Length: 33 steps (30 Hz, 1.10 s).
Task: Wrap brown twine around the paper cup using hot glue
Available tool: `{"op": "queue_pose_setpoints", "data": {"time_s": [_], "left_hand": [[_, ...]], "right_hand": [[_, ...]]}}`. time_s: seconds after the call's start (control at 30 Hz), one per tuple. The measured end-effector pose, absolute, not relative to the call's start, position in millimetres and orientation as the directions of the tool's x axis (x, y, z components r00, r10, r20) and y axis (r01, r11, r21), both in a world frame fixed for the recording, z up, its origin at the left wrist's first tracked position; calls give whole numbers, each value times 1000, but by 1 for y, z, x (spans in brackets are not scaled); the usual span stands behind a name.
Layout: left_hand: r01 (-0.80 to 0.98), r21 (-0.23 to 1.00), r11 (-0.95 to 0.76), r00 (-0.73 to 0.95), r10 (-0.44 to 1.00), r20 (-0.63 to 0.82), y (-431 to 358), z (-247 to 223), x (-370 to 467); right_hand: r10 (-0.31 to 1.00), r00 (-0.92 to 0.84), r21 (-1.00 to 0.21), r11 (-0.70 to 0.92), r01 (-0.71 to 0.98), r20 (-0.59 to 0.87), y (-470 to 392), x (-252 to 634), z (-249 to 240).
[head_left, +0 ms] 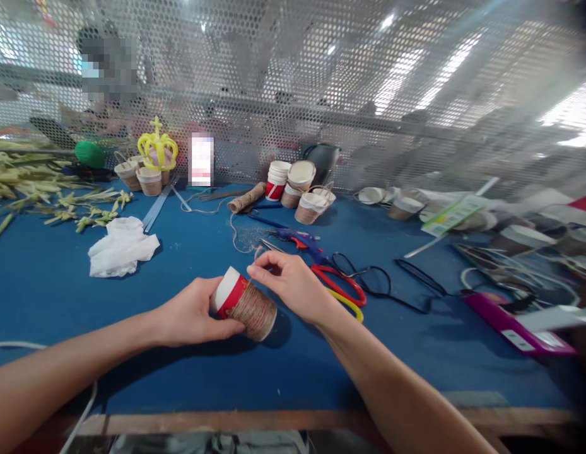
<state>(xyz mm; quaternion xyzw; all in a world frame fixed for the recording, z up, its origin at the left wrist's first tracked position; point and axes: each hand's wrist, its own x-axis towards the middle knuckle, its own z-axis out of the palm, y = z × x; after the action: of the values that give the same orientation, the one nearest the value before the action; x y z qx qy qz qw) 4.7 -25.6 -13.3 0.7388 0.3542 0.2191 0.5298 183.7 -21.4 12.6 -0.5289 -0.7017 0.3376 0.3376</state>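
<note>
A red and white paper cup, its lower part wrapped in brown twine, lies tilted in my left hand, with the fingers and thumb closed round it. My right hand pinches the twine just above the cup's red band. From there the thin strand runs back to a twine roll behind the cup. A blue glue gun lies behind my right hand, and red-handled scissors are partly hidden by that hand and wrist.
White crumpled tissue lies at left, near dried husks. Wrapped cups and stacked cups stand at the back. A yellow crown rests on cups. At right are black cables and a purple power strip.
</note>
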Motion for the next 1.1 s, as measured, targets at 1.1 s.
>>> {"op": "queue_pose_setpoints", "data": {"time_s": [1.1], "left_hand": [[101,994,-47,694,719,-37,-22,-10,2]], "right_hand": [[956,-225,-790,282,544,186,-17,178,3]]}}
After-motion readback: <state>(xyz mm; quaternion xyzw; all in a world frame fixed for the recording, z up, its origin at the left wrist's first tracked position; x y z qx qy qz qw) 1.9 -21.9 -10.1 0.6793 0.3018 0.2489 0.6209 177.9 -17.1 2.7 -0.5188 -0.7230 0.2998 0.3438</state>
